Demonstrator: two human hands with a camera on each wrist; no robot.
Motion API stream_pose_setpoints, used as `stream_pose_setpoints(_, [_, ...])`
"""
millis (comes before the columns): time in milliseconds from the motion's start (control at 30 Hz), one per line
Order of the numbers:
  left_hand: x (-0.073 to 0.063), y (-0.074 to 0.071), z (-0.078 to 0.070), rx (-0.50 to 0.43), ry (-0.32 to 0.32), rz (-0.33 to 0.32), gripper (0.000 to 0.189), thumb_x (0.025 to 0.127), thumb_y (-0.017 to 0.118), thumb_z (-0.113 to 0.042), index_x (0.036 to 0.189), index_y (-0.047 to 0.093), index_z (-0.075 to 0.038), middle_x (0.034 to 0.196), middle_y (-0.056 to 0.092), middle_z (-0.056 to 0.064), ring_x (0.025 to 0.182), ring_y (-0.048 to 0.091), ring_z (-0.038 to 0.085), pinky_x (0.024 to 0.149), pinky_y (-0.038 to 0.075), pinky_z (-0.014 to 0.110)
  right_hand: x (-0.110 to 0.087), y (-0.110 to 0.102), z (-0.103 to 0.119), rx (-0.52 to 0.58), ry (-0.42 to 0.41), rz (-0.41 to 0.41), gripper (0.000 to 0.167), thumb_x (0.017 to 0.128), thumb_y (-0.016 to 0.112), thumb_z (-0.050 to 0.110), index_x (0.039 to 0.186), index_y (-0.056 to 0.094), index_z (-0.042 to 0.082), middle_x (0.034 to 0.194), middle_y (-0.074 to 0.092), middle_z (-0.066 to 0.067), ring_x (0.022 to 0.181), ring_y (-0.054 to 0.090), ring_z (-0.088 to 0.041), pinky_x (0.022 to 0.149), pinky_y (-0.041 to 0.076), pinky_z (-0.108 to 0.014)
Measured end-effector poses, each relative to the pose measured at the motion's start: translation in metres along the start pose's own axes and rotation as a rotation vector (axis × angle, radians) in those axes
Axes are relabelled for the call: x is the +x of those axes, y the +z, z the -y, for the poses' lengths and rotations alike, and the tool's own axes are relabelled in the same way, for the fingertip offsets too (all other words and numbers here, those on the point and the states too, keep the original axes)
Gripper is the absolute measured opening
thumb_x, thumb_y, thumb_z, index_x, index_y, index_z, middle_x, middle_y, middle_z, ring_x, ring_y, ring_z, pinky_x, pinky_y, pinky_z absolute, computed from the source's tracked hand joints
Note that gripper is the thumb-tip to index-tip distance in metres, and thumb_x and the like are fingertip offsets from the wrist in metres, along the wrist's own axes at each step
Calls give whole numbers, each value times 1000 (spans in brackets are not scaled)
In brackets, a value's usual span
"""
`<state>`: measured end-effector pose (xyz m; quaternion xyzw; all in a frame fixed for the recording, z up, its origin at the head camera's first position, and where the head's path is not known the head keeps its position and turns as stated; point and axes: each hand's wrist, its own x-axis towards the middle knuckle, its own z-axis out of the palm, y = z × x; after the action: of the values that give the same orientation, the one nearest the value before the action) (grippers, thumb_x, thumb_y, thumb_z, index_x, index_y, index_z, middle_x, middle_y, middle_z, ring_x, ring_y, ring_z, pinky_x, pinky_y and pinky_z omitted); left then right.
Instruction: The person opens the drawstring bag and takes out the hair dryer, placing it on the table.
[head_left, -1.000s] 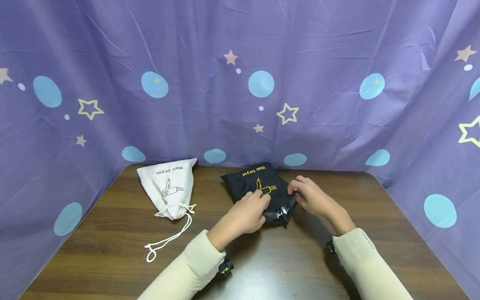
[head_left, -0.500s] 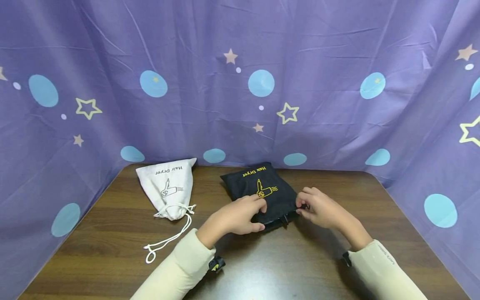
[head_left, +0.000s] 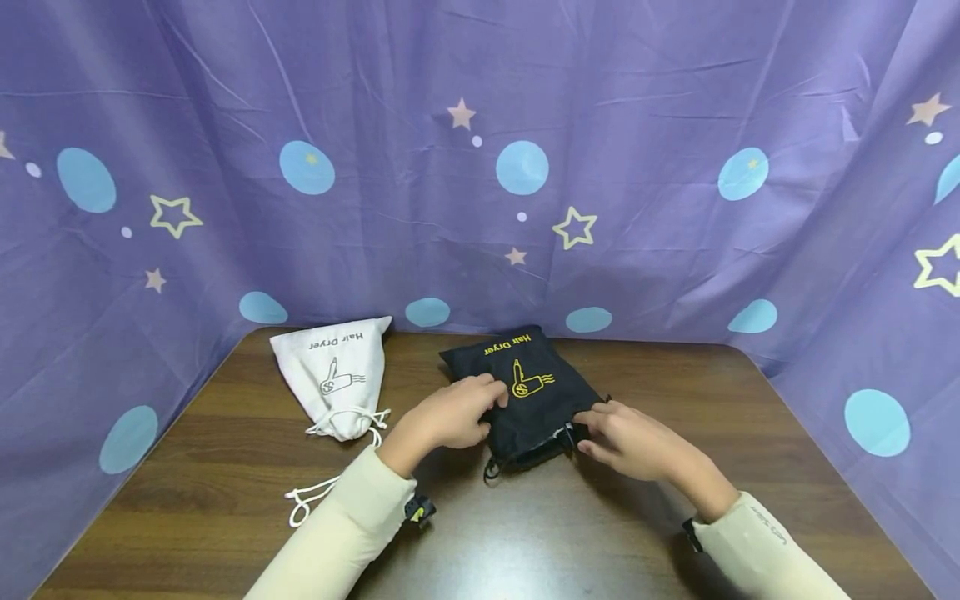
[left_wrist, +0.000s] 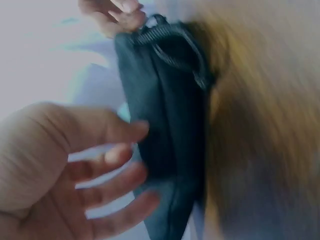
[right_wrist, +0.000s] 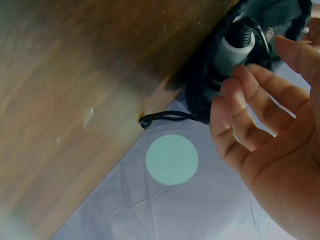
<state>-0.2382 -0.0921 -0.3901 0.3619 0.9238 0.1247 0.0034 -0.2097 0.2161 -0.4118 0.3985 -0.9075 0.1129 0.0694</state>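
A black drawstring bag (head_left: 543, 408) printed "Hair Dryer" in yellow lies flat at the table's middle, its mouth facing the person. Inside the mouth, the right wrist view shows a grey cylindrical handle (right_wrist: 232, 57) with a ribbed black cord end. My right hand (head_left: 633, 437) is at the mouth, fingers loosely bent, fingertips right at the handle and thumb apart from them. Along the bag's left side is my left hand (head_left: 453, 412), its fingers spread and relaxed, fingertips close to the black cloth. A looped black drawstring (left_wrist: 185, 50) hangs from the bag's corner.
To the left, a white drawstring bag (head_left: 337, 375) with the same print lies cinched, its white cord (head_left: 303, 500) trailing toward the person. A purple curtain (head_left: 480, 208) with stars and dots stands behind the brown wooden table (head_left: 210, 467).
The black bag's mouth has been drawn toward the person over the grey and black contents. My left hand has moved left off the bag's front; the right hand has shifted down beside the mouth.
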Motion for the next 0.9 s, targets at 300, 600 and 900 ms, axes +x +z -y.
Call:
stream_pose_setpoints(300, [15, -3, 25, 224, -317, -113, 49, 81, 77, -4, 126, 57, -6, 126, 52, 18, 115, 51, 39, 78, 53, 52, 19, 11, 8, -14, 96, -100, 43, 94, 74, 30, 122, 64, 0, 99, 65, -5, 88, 59, -16, 77, 51, -39])
stream_pose_setpoints(600, [27, -1, 42, 71, -413, -63, 57, 83, 76, 0, 135, 52, -2, 142, 43, 27, 123, 52, 47, 88, 54, 56, 40, 20, 28, -26, 246, -77, 62, 90, 78, 35, 129, 56, -8, 110, 66, -22, 98, 67, -36, 85, 54, -51])
stream_pose_setpoints(900, [32, -1, 49, 25, -474, -96, 53, 83, 71, 4, 129, 45, -1, 127, 50, 30, 118, 54, 47, 93, 50, 57, 55, 26, 41, -3, 386, -5, 66, 87, 80, 40, 124, 49, -5, 96, 63, -18, 87, 67, -34, 72, 54, -48])
